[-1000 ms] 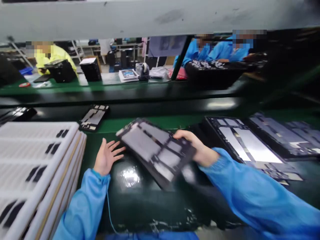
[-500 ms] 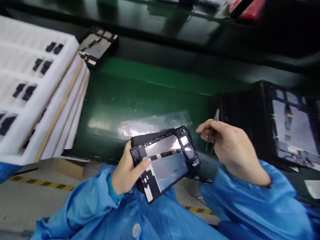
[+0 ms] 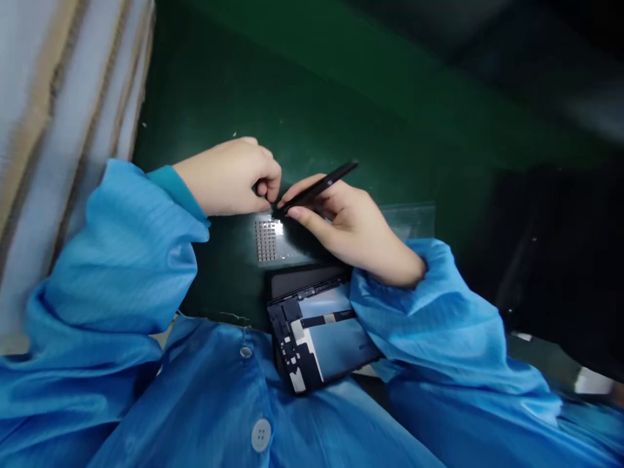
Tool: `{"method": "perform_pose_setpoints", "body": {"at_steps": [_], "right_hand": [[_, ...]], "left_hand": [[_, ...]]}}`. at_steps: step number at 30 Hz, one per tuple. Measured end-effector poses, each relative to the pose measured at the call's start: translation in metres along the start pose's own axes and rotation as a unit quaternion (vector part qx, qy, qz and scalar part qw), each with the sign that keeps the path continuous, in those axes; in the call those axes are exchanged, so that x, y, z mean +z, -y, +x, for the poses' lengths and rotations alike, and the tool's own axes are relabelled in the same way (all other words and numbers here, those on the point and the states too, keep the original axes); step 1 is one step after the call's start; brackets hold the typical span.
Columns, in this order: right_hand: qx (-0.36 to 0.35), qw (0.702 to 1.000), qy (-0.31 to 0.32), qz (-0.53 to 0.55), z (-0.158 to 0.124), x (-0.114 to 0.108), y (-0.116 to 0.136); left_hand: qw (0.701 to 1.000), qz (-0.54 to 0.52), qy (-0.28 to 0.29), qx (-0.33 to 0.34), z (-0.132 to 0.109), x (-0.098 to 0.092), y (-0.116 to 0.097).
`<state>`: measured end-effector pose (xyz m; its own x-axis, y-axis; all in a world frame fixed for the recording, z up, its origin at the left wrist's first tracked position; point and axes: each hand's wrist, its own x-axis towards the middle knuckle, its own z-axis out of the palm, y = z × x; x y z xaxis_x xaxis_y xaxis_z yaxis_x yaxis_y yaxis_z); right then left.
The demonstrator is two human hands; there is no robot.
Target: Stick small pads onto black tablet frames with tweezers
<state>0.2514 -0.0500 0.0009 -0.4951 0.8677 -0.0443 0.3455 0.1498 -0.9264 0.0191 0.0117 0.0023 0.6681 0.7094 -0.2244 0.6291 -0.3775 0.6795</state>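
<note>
My right hand [image 3: 351,224] grips black tweezers [image 3: 316,187], their tip pointing left at the upper edge of a clear sheet [image 3: 273,240] that carries a grid of small squares. My left hand [image 3: 229,177] is curled in a pinch right at the tweezers' tip, above that grid; what its fingers pinch is too small to make out. A black tablet frame [image 3: 316,328] with silvery panels lies unheld at the table's near edge, leaning on my blue coat, partly under my right sleeve.
The green table mat [image 3: 302,97] stretches away behind my hands. A blurred stack of white foam trays [image 3: 63,117] rises at the left. Dark stacked frames [image 3: 560,273] stand at the right.
My left hand has let go of the tablet frame, which now rests against my coat. Both hands have moved up to the sheet, and the view has tilted down and closer.
</note>
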Motion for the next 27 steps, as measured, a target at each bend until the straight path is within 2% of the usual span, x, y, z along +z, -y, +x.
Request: {"method": "perform_pose_setpoints", "body": {"at_steps": [3, 6, 9, 15, 19, 21, 23, 25, 27], "right_hand": [[0.042, 0.999, 0.015, -0.021, 0.000, -0.001, 0.005], [0.074, 0.997, 0.014, 0.002, 0.000, -0.004, 0.012], [0.073, 0.997, 0.018, 0.028, -0.002, -0.005, 0.012], [0.072, 0.996, 0.033, -0.048, 0.008, -0.005, 0.002], [0.098, 0.994, 0.032, 0.038, 0.005, -0.015, 0.015], [0.098, 0.990, -0.024, 0.102, -0.019, -0.016, 0.027], [0.110, 0.978, -0.122, 0.127, -0.059, -0.005, 0.035], [0.117, 0.958, -0.235, 0.114, -0.104, 0.018, 0.037], [0.100, 0.942, -0.310, 0.084, -0.141, 0.048, 0.032]], "left_hand": [[0.999, 0.043, 0.019, 0.020, -0.006, 0.004, 0.002], [0.996, 0.079, 0.028, 0.022, -0.007, 0.001, 0.002], [0.993, 0.116, 0.034, 0.013, -0.007, 0.000, -0.002], [0.989, 0.144, 0.034, -0.002, -0.006, 0.001, -0.006], [0.989, 0.139, 0.033, -0.027, -0.004, 0.002, -0.013], [0.988, 0.132, 0.044, -0.062, -0.003, 0.001, -0.020], [0.985, 0.138, 0.057, -0.087, -0.005, -0.002, -0.026], [0.983, 0.151, 0.056, -0.092, -0.006, -0.005, -0.030], [0.982, 0.156, 0.056, -0.089, -0.008, -0.008, -0.031]]}}
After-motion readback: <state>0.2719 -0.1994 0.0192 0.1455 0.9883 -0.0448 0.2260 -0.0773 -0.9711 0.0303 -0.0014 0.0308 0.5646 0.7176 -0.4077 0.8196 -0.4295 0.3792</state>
